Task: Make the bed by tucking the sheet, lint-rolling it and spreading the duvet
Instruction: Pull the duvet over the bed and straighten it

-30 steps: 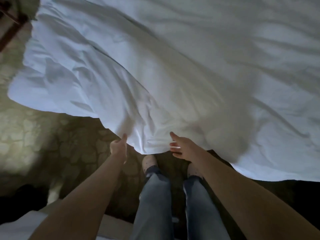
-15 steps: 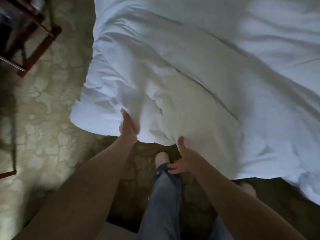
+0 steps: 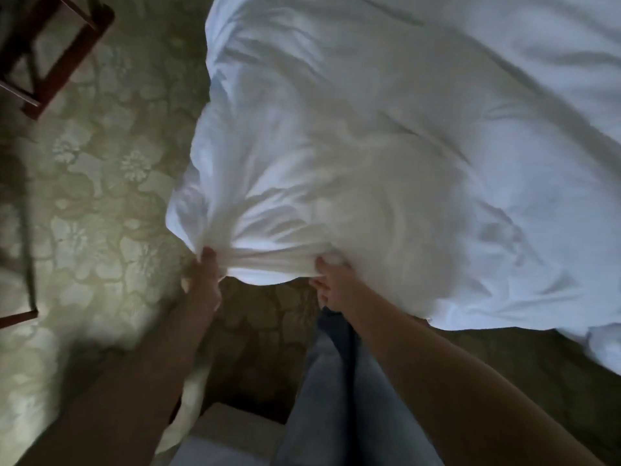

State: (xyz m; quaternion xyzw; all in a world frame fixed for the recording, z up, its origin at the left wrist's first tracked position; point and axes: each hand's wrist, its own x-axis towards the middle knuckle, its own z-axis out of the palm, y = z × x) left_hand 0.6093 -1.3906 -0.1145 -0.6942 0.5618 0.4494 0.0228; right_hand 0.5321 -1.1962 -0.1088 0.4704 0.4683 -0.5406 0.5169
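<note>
Duvet [image 3: 369,156], its near edge bunched in the gripping left hand [image 3: 201,280] and right hand [image 3: 336,285] above the floral carpet [image 3: 100,196], probably needs an even two-handed pull so the rumpled far part smooths out flat.

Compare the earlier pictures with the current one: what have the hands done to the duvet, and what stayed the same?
The left hand and right hand have taken hold of the duvet: open beside its near edge a second ago, each now grips a bunch, with the cloth pulled taut between them. Unchanged: the duvet lies rumpled, overhanging the carpet.
</note>
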